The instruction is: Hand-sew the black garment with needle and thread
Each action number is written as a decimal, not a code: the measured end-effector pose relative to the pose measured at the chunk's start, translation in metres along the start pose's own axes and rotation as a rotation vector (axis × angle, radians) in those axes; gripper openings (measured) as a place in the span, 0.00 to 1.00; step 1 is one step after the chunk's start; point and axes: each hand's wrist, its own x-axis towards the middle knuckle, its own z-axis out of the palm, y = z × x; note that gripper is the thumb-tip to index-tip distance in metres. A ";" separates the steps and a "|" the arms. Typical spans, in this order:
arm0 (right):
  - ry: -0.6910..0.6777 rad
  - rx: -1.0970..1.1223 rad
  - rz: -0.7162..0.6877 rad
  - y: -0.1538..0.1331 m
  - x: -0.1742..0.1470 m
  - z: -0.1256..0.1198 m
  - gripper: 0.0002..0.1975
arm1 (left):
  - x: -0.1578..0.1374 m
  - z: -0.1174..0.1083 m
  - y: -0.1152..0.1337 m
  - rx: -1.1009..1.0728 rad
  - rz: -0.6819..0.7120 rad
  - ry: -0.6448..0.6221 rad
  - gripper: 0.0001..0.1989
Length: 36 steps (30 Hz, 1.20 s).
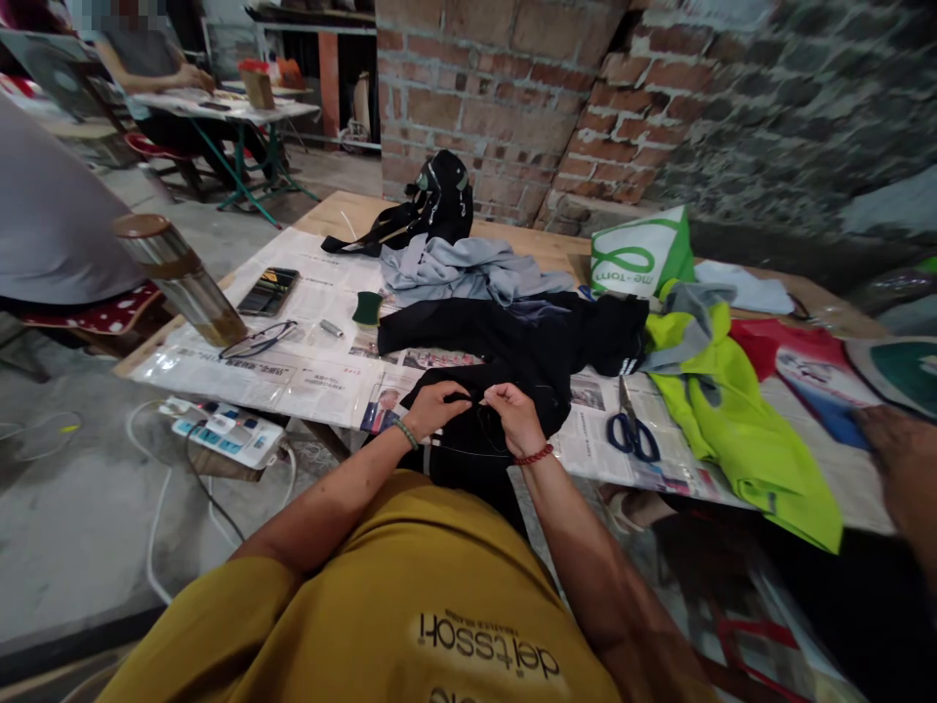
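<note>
A black garment point(505, 342) with white stripes at one end is spread over the table's front edge and hangs toward my lap. Just above it my left hand point(433, 408) is closed in a pinch, with a green bead bracelet on the wrist. My right hand point(518, 418), with a red bead bracelet, pinches a short gap to its right. Whatever lies between the fingertips is too small to make out. Dark blue scissors point(631, 434) rest to the right of my hands. Behind the black garment lies a crumpled grey garment point(475, 271).
Newspaper under clear plastic covers the table point(293, 376). On the left are a steel flask point(183, 278), a phone point(269, 292), glasses point(260, 339) and a green sponge point(367, 308). A black bag point(443, 200), a yellow-green garment point(732, 410) and another person's arm point(904, 469) are farther off.
</note>
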 end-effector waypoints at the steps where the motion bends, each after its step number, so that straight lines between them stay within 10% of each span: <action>1: -0.005 -0.007 -0.007 0.000 0.000 0.001 0.09 | 0.000 0.000 0.000 0.005 0.001 -0.013 0.07; 17: 0.039 0.026 -0.020 0.001 0.014 0.016 0.05 | 0.001 -0.001 -0.001 -0.049 -0.012 -0.003 0.07; 36: 0.049 0.327 0.039 -0.020 0.060 -0.038 0.18 | 0.011 -0.005 -0.001 -0.244 -0.223 0.022 0.12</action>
